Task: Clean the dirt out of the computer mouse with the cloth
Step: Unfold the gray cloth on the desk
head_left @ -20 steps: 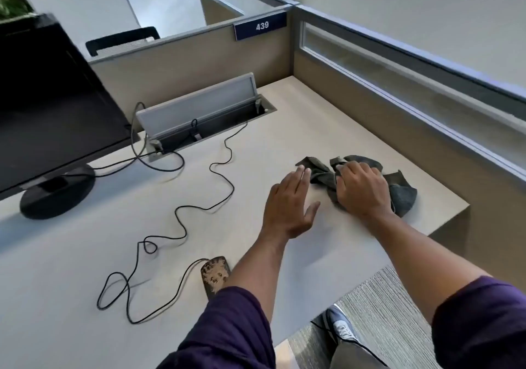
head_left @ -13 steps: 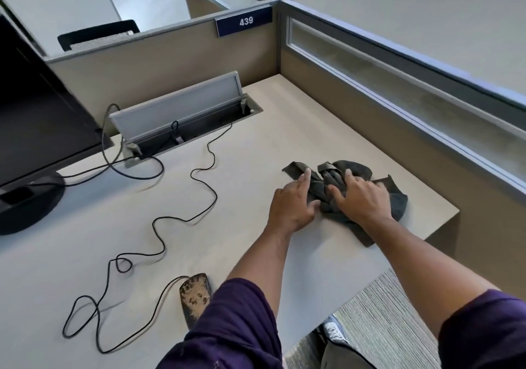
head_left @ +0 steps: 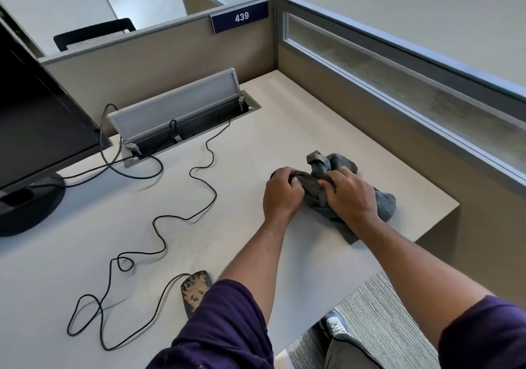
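Observation:
A crumpled grey cloth point(head_left: 327, 166) lies on the light desk point(head_left: 256, 129) near its right edge. My left hand point(head_left: 281, 195) grips the cloth's left end with curled fingers. My right hand point(head_left: 350, 195) grips the bunched middle of the cloth, and the rest spreads out under and behind it. A dirt-speckled dark computer mouse point(head_left: 195, 289) lies near the front edge, partly hidden behind my left sleeve. Its black cable point(head_left: 159, 220) snakes back across the desk.
A black monitor point(head_left: 37, 118) on a round base stands at the left. A cable hatch point(head_left: 176, 112) with its lid raised sits at the back. Partition walls close the back and the right side. The desk's right edge drops to carpet beside the cloth.
My left hand went from lying flat beside the cloth to curling its fingers on the cloth's left end. My right hand bunched the cloth tighter. The camera view shifted.

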